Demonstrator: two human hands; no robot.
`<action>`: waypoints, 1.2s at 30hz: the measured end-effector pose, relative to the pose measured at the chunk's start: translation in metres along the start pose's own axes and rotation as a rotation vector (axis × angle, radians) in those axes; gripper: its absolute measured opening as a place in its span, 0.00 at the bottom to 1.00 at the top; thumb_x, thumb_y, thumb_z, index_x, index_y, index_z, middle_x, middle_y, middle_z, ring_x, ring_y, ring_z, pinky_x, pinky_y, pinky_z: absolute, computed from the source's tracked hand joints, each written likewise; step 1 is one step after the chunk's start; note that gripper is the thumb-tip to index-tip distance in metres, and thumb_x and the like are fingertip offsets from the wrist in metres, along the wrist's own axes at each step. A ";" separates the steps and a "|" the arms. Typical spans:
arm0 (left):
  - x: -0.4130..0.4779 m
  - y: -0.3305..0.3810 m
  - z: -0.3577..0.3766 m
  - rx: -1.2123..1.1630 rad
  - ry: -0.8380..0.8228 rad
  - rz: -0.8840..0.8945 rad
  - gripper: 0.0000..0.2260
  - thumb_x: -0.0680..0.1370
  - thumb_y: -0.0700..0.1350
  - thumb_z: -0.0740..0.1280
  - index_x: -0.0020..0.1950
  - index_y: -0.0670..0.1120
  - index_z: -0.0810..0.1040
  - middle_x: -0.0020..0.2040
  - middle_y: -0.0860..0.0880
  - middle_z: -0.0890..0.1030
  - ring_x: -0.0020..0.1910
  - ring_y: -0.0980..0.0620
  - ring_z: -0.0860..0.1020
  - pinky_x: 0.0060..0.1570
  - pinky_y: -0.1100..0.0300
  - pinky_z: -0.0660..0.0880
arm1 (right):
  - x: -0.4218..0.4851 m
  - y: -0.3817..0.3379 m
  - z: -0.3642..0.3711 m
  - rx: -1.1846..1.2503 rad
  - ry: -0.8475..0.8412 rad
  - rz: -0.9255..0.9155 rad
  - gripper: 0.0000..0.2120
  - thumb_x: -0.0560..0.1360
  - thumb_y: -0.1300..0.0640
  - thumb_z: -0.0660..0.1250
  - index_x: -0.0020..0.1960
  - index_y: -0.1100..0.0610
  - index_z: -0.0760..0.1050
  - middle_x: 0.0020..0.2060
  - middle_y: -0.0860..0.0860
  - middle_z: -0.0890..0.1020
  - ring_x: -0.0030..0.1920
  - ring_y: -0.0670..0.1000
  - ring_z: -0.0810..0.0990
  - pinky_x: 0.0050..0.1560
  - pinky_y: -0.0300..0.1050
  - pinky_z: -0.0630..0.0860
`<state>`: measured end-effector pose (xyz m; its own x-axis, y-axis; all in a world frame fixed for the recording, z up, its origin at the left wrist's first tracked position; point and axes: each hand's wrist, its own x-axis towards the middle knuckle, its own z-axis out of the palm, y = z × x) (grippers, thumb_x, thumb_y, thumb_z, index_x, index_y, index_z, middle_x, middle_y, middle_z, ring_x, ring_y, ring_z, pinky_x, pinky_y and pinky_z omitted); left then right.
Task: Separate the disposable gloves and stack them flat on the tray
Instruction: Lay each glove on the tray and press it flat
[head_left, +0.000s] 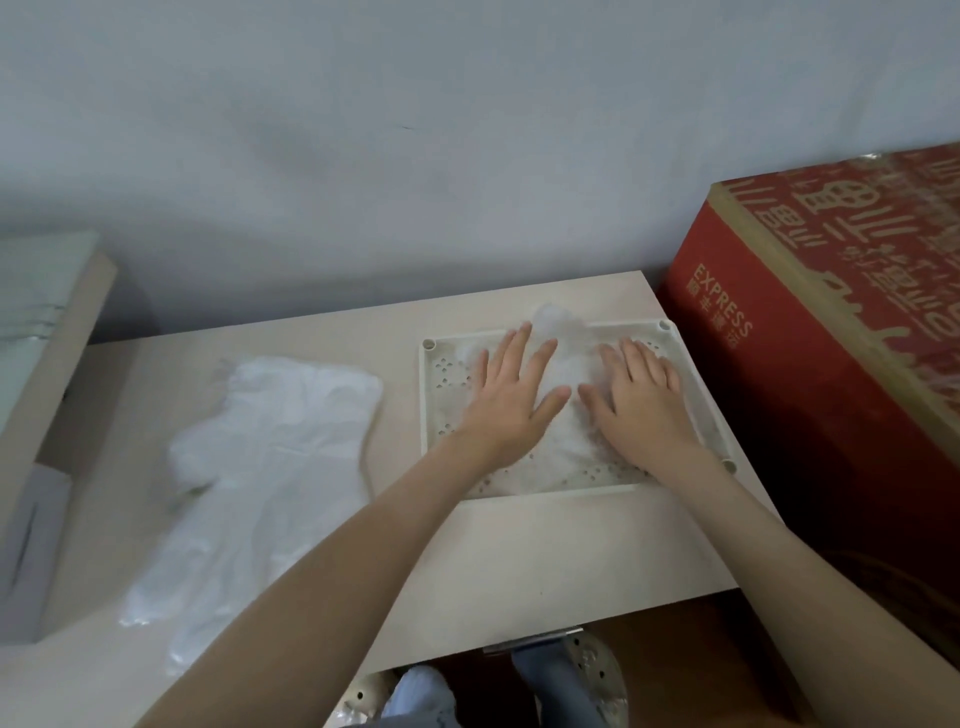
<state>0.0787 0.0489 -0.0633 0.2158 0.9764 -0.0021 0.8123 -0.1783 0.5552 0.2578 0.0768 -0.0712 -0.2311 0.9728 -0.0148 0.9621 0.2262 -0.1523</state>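
A pale perforated tray (441, 374) sits on the right part of the beige table. A thin clear disposable glove (563, 332) lies flat on it, its far end reaching past the tray's back rim. My left hand (511, 395) and my right hand (639, 400) press down on this glove side by side, fingers straight and spread. A pile of clear disposable gloves (265, 447) lies on the table left of the tray, fingers pointing toward me.
A big red cardboard box (810, 374) stands tight against the table's right side. An open cardboard box (57, 364) sits at the left edge. A grey wall runs behind the table (545, 561). My feet show below the front edge.
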 end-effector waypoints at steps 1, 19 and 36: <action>-0.004 0.001 -0.008 -0.009 0.073 0.023 0.27 0.80 0.59 0.48 0.76 0.49 0.59 0.78 0.45 0.51 0.77 0.48 0.48 0.73 0.49 0.43 | 0.001 -0.009 -0.006 0.028 0.048 -0.035 0.32 0.79 0.40 0.49 0.76 0.58 0.60 0.75 0.57 0.62 0.75 0.57 0.57 0.74 0.54 0.50; -0.161 -0.120 -0.101 0.281 -0.092 -0.348 0.14 0.77 0.54 0.65 0.55 0.45 0.71 0.53 0.48 0.72 0.54 0.48 0.70 0.47 0.59 0.65 | -0.017 -0.198 -0.035 0.369 -0.322 -0.395 0.20 0.81 0.57 0.57 0.73 0.54 0.64 0.68 0.51 0.69 0.63 0.49 0.72 0.61 0.43 0.67; -0.165 -0.111 -0.123 -0.040 0.584 -0.231 0.06 0.80 0.43 0.63 0.49 0.44 0.79 0.44 0.52 0.80 0.41 0.54 0.75 0.40 0.69 0.66 | -0.015 -0.227 -0.042 1.006 -0.700 0.074 0.30 0.78 0.36 0.56 0.41 0.62 0.78 0.38 0.59 0.84 0.33 0.53 0.80 0.35 0.44 0.74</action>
<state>-0.1138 -0.0779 -0.0226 -0.3036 0.8967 0.3222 0.7791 0.0390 0.6257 0.0492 0.0125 0.0052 -0.5072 0.6748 -0.5361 0.5077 -0.2687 -0.8185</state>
